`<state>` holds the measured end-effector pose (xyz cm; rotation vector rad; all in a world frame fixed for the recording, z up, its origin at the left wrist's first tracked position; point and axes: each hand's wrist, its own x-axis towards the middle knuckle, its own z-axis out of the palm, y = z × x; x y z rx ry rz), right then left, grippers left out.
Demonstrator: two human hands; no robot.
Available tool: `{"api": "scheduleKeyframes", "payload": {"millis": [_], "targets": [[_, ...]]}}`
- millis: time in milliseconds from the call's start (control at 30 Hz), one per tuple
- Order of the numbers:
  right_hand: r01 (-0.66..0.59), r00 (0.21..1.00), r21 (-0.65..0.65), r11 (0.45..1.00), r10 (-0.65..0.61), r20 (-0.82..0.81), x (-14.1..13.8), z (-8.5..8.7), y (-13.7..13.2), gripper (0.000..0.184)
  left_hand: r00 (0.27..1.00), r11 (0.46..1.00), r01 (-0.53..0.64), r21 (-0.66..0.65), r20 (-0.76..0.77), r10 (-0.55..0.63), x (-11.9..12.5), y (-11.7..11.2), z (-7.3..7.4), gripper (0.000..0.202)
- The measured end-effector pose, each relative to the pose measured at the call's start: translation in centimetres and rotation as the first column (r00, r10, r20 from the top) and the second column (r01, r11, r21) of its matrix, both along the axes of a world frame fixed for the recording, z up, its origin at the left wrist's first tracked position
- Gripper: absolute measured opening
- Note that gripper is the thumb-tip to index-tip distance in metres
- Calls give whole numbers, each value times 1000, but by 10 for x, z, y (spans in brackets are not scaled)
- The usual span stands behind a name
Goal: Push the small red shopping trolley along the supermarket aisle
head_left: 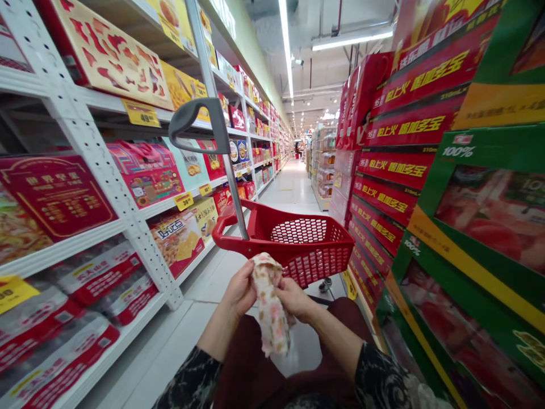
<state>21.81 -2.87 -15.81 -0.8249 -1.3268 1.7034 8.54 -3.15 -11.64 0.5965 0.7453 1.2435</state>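
2 hands (pixel 242 287) hold cloth (pixel 271 309) abv tiled supermkt flr (pixel 176 332).

Here's the floral cloth (pixel 272 309), soft, thin-looking, matt, full of creases! Right behind it, the red basket (pixel 293 250): moulded plastic, smooth, with a low sheen and a wall of punched holes. Up goes the pole (pixel 236 196), bare metal, smooth and silvery, topped by a handle (pixel 221 125) in matt grey plastic. Left, white shelving (pixel 100 165), looking like painted metal, perforated uprights and all! Below, bottle packs (pixel 87 278) glint in slick plastic film. Right, red cartons (pixel 409 122) and green cartons (pixel 508 142), smooth printed card. The pale floor (pixel 283 196)? Smooth, glossy tile, catching the light!
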Motion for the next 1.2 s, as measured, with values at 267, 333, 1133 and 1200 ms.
{"api": "scheduleKeyframes", "payload": {"millis": [267, 333, 1133, 1200], "targets": [[257, 960, 55, 965, -248, -128, 26, 56, 7, 16, 951, 964, 259, 65, -193, -242, -9, -28, -6, 37], [123, 961, -54, 991, -133, -241, 32, 64, 4, 25, 964, 973, 214, 92, -178, -195, -21, -22, 1, 41], [667, 699, 451, 593, -708, -103, 56, 37, 14, 44, 678, 932, -220, 287, -642, 358, -57, -40, 16, 59], [655, 737, 382, 652, -664, -129, 58, 44, 13, 42, 634, 958, -90, 271, -726, 265, -54, -44, 20, 51]]}}
